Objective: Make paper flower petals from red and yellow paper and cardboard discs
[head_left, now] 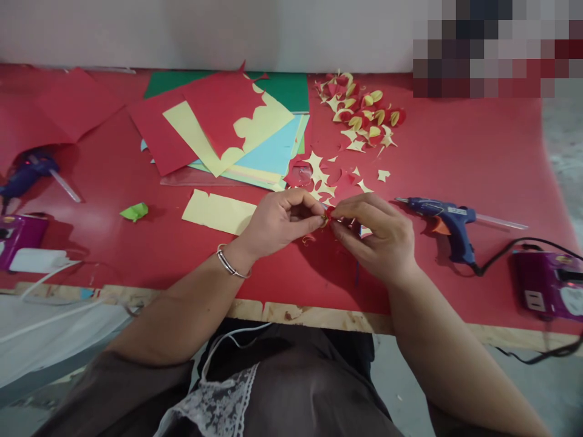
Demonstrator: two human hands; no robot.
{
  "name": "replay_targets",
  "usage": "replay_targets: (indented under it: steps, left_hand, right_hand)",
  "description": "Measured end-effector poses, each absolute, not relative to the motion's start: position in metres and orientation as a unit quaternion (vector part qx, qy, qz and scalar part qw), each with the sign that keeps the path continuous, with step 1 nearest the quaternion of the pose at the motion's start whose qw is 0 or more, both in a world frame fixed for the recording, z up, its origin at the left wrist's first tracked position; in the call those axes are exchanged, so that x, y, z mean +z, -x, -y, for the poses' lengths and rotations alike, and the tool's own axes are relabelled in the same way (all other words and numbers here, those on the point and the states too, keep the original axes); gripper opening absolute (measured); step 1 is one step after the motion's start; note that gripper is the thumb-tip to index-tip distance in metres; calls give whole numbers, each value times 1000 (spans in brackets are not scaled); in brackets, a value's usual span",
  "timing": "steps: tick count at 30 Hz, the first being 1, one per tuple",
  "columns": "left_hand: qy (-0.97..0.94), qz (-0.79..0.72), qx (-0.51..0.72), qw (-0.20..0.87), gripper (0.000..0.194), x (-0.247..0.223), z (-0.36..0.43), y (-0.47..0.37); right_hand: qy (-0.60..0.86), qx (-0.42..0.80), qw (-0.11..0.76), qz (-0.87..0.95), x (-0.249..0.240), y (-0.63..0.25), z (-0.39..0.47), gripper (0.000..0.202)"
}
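Note:
My left hand (286, 220) and my right hand (380, 237) meet over the red table, fingertips pinched together. Between them is a small red and yellow paper piece (328, 213), mostly covered by the fingers. Each hand is closed on one side of it. Just beyond the fingers lie cream and red paper scraps (319, 176). Left of my left hand rests a cream paper strip (218, 211), partly under the wrist. Farther back is a heap of folded red and yellow paper petals (373, 115) among cut scraps.
A stack of coloured paper sheets (268, 149) lies at the back left. One blue glue gun (449, 221) is on the right, another blue glue gun (34, 173) on the left. Purple power boxes (546, 285) sit near the edges. A crumpled green paper (135, 211) lies left.

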State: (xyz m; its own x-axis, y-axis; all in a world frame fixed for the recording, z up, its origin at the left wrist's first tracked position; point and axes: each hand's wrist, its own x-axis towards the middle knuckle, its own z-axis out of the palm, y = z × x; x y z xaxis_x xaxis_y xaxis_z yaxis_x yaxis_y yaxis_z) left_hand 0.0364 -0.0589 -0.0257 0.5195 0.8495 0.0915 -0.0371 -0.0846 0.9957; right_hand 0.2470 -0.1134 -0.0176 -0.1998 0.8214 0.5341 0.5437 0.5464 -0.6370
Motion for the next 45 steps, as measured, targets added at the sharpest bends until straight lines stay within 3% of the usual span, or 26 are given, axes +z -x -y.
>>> replay_targets:
  steps: [8, 17, 25, 45]
  left_hand:
    - [-680, -307, 377, 549, 9, -27, 63, -36]
    - [-774, -283, 382, 418, 6, -28, 62, -32]
    - [-705, -312, 367, 520, 9, -31, 58, -36]
    - [-718, -344, 359, 488, 5, -21, 65, -36]
  right_hand:
    - [434, 107, 444, 776, -19, -246, 112, 12]
    - [417, 75, 431, 797, -26, -247, 109, 13]
    - [440, 64, 401, 801, -31, -248, 110, 11]
    - [444, 103, 378, 806, -29, -245, 111, 13]
